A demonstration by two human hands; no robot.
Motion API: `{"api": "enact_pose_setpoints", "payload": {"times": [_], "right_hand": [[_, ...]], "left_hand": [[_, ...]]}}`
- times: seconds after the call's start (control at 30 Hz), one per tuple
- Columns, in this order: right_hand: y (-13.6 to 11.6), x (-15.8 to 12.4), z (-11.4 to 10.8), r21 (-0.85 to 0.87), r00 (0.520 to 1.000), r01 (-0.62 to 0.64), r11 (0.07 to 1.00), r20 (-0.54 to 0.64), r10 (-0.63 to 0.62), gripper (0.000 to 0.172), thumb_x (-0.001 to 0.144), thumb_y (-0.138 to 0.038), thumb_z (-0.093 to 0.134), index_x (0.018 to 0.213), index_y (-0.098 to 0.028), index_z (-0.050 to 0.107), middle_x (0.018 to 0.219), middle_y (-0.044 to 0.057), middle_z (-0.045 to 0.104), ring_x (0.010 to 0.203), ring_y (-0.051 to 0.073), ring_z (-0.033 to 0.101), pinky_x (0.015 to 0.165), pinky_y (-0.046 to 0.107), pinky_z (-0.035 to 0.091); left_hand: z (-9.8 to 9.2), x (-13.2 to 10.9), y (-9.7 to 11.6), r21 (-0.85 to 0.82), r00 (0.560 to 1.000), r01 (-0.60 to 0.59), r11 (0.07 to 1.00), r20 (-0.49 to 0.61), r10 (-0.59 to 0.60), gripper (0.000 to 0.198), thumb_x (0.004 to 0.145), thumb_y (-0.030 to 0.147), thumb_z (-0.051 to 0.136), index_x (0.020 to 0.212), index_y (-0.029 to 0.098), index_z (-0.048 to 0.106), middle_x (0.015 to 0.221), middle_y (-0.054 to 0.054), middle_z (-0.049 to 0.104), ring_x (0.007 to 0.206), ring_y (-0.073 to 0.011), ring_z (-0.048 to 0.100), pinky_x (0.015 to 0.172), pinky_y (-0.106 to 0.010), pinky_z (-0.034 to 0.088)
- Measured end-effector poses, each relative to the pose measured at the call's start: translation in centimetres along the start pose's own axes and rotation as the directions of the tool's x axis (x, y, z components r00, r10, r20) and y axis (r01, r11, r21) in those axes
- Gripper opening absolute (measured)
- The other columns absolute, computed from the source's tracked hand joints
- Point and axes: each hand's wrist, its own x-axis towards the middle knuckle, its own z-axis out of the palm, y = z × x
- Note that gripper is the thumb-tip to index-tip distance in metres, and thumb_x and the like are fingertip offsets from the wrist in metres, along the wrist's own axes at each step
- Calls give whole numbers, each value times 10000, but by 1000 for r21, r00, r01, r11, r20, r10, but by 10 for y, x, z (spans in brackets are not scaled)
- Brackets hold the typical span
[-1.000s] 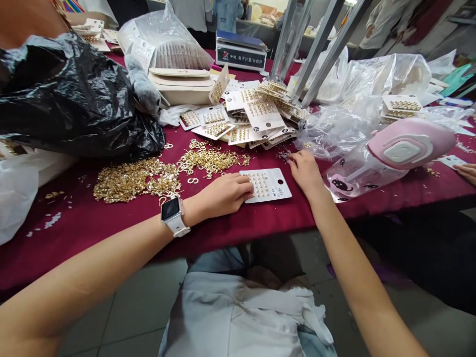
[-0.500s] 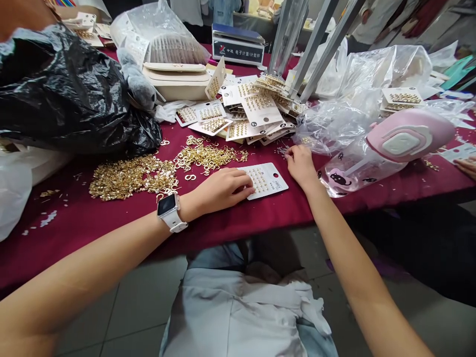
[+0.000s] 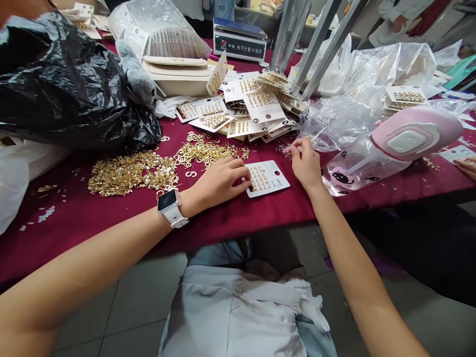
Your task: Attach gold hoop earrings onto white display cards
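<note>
On the left wrist, a watch is being worn. Its dark, rounded-square screen is being framed by a silvery case, and the wrist is being circled by a smooth white strap. The left hand and the right hand are being left bare, as are both forearms. Nearer, the lap is being covered by a pale grey-white garment, which is being divided by a thin lengthwise seam and marked by soft creases. Toward its right side, a crumpled white bunch is being formed. Blue cloth is being shown beyond its far edge.
</note>
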Motion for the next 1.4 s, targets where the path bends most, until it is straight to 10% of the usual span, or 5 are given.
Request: {"api": "enact_pose_setpoints", "payload": {"times": [0.77, 0.97, 1.13, 1.4], "right_hand": [[2, 2, -7, -27, 998, -9, 1000, -61, 7, 106, 806, -220, 551, 719, -200, 608, 739, 14, 668, 697, 165, 595, 700, 304, 450], [-32, -27, -14, 108, 993, 110, 988, 28, -114, 204, 845, -376, 577, 737, -205, 596, 736, 7, 649, 703, 158, 582, 688, 289, 453], [-57, -51, -14, 24, 895, 417, 908, 163, -415, 208, 871, -364, 551, 723, -217, 551, 726, 10, 633, 728, 169, 530, 716, 302, 420], [-55, -50, -9, -87, 900, 403, 911, 220, -377, 274, 960, -293, 312, 692, -240, 321, 646, -5, 446, 640, 167, 428, 613, 291, 365]], "left_hand": [[1, 1, 1, 33, 997, 22, 999, 67, -24, 265, 903, 301, 437, 845, 165, 656, 861, -49, 618, 810, -164, 513, 810, -304, 352], [0, 3, -2, 3, 993, 4, 1000, 119, -5, 261, 906, 326, 464, 883, 172, 673, 897, -44, 623, 813, -158, 514, 783, -300, 310], [-1, 4, -3, -7, 989, -5, 1000, 147, 6, 251, 907, 351, 484, 898, 182, 669, 921, -32, 626, 831, -157, 515, 774, -296, 281], [0, 4, 1, -5, 990, 1, 1000, 143, 0, 225, 899, 327, 499, 861, 184, 669, 890, -28, 627, 832, -155, 522, 785, -299, 276]]}}
